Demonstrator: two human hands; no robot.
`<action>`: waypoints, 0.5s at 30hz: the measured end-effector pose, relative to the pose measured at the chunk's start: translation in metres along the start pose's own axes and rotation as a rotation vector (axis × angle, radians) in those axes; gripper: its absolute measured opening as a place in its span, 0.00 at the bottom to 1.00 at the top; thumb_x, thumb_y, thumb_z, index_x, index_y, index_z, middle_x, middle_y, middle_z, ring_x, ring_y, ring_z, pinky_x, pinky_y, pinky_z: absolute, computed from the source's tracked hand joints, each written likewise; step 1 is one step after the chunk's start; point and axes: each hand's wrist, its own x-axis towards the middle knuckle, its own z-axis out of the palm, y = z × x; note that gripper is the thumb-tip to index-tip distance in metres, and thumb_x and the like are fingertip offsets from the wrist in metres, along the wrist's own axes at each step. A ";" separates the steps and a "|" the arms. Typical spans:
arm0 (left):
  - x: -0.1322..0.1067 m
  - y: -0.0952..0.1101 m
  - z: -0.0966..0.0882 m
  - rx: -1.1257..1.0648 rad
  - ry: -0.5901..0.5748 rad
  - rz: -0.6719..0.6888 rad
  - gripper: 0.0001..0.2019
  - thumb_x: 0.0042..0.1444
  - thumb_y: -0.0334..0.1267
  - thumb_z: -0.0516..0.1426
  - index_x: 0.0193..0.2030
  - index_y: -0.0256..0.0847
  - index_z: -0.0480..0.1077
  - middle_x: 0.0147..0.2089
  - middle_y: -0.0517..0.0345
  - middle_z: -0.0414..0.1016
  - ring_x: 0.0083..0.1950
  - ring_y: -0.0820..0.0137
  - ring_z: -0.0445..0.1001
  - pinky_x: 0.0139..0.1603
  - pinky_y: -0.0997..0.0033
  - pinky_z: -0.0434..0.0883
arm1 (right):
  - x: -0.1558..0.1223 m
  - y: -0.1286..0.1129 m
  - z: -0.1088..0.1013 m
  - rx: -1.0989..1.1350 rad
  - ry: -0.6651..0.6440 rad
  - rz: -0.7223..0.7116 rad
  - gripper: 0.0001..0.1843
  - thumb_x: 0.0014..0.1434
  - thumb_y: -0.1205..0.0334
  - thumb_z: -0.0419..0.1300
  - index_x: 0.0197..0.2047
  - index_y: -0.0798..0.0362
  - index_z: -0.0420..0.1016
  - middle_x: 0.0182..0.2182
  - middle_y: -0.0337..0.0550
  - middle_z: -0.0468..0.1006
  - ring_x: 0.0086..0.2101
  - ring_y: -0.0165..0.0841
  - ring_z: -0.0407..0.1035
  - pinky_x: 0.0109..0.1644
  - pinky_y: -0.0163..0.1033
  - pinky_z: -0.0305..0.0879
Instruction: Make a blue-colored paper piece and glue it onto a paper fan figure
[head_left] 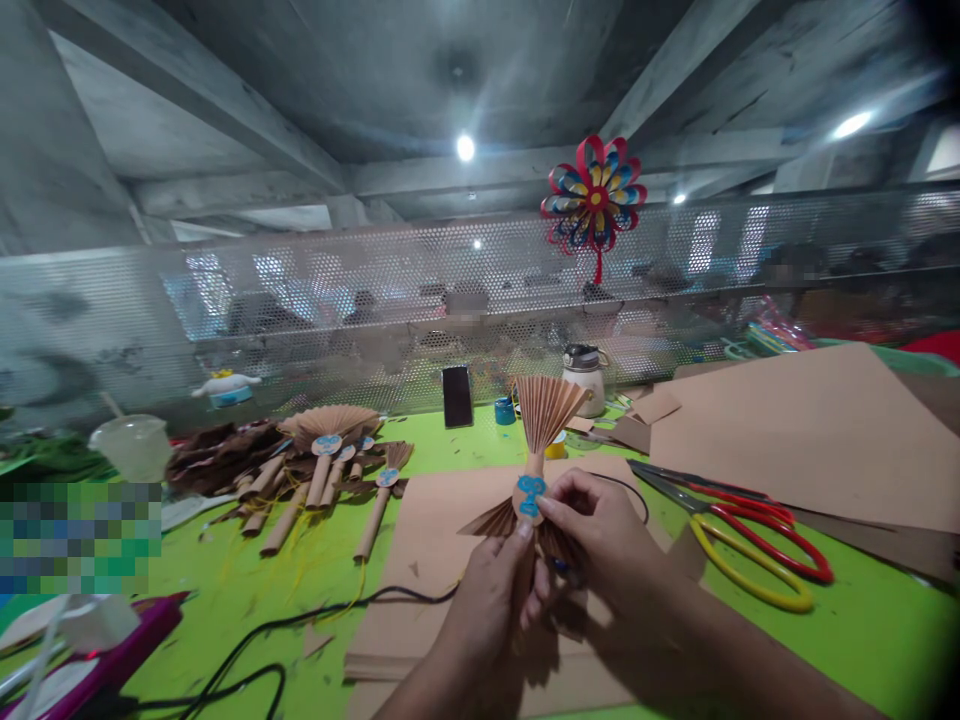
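Observation:
Between both hands is a brown paper craft figure (551, 415), with a pleated fan at its top, pleated side pieces below and a blue-marked oval paper disc (530, 498) on its middle. My left hand (499, 580) grips it from below, thumb on the disc's lower edge. From the right, my right hand (592, 520) pinches the disc's edge between thumb and fingers. Part of the figure's lower end is hidden by the fingers. Underneath lies a stack of brown paper sheets (420, 510).
Scissors with red handles (780, 530) and scissors with yellow handles (750, 570) lie at right, near large brown paper (802, 420). Several finished-looking paper fans (330, 430) lie at left. A black cable (300, 620) crosses the green table (240, 610). A phone (457, 397) and jar (586, 385) stand behind.

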 end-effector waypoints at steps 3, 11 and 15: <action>0.001 -0.001 -0.001 0.026 -0.010 -0.007 0.34 0.54 0.68 0.46 0.17 0.36 0.66 0.12 0.60 0.58 0.15 0.78 0.54 0.20 0.73 0.48 | 0.000 -0.002 0.001 -0.005 -0.010 0.005 0.17 0.50 0.48 0.65 0.25 0.52 0.67 0.16 0.33 0.69 0.18 0.27 0.61 0.21 0.33 0.56; 0.001 0.000 -0.001 -0.003 0.022 -0.009 0.33 0.55 0.66 0.47 0.17 0.36 0.66 0.12 0.60 0.58 0.15 0.78 0.54 0.20 0.74 0.48 | 0.000 0.001 -0.001 -0.039 -0.036 0.001 0.16 0.52 0.50 0.64 0.28 0.53 0.67 0.18 0.34 0.69 0.19 0.28 0.62 0.23 0.34 0.57; 0.003 -0.003 -0.003 -0.053 0.027 -0.032 0.32 0.54 0.65 0.49 0.19 0.35 0.67 0.14 0.59 0.61 0.16 0.79 0.55 0.20 0.75 0.48 | 0.001 0.006 0.001 -0.061 -0.033 -0.038 0.13 0.51 0.55 0.64 0.29 0.54 0.68 0.22 0.36 0.71 0.23 0.29 0.64 0.27 0.35 0.60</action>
